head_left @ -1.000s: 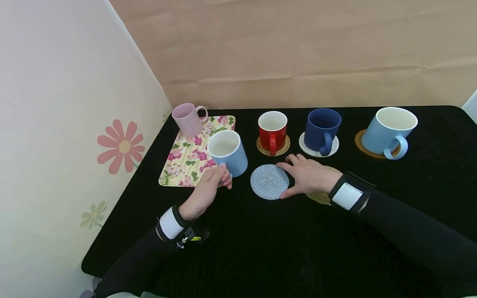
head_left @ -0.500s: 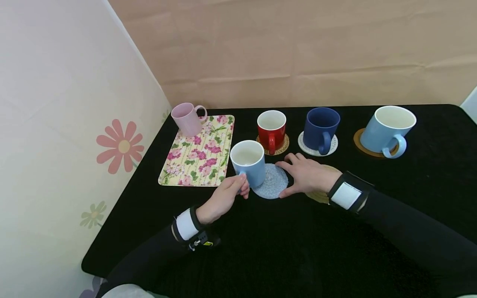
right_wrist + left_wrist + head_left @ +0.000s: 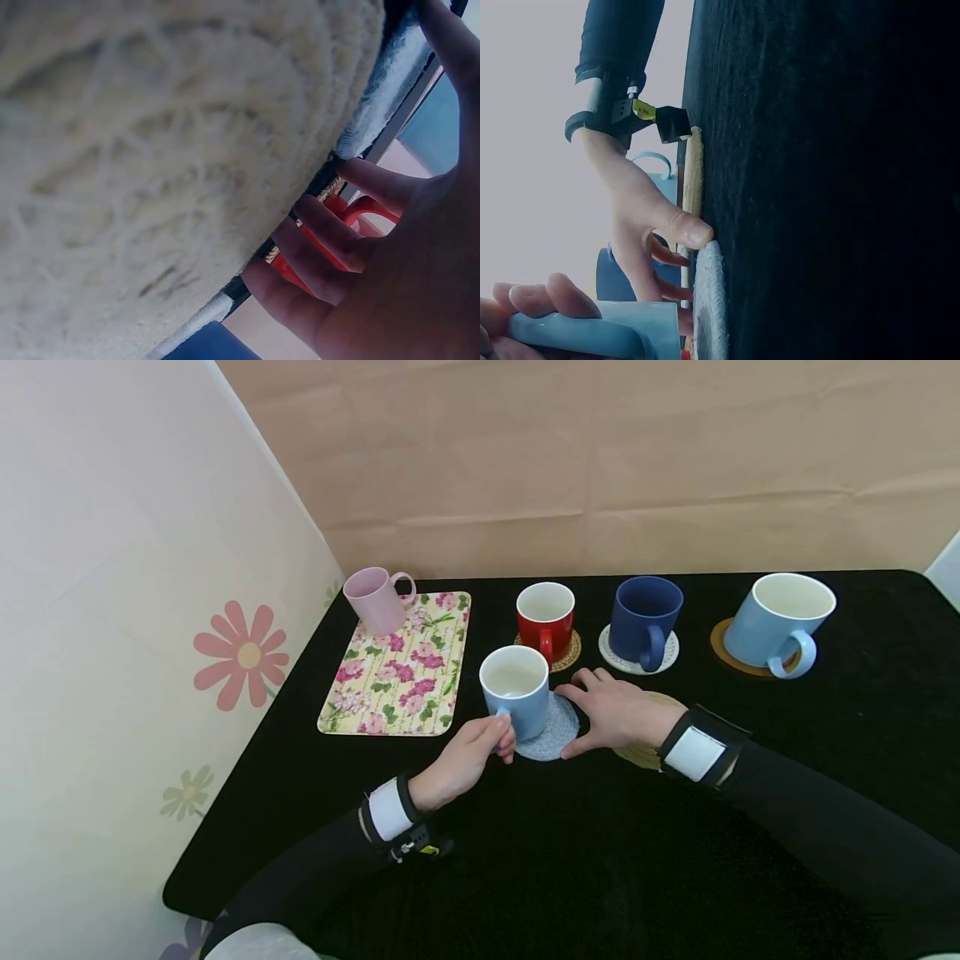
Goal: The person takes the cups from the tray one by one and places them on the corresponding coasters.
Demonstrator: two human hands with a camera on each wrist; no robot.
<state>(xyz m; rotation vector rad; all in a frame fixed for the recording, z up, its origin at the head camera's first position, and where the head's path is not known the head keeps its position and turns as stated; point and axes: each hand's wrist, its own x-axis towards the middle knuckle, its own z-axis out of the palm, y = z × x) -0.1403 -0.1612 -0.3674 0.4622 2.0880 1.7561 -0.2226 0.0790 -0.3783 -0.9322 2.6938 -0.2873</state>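
My left hand grips the handle of a light blue mug with a white inside. The mug is upright, close over the left part of a round grey-blue coaster. In the left wrist view, the mug's base faces the flat coaster. My right hand is at the coaster's right side, thumb and forefinger spread, their tips touching its edge. Beneath that hand and wrist lies a round straw-coloured coaster, partly hidden; it fills much of the right wrist view.
Behind stand a red mug, a dark blue mug and a larger light blue mug, each on a round coaster. To the left, a pink mug stands on a floral placemat on the black table.
My left hand has carried the light blue mug rightward, from beside the placemat to over the grey-blue coaster. My right hand has stayed at the coaster's edge.
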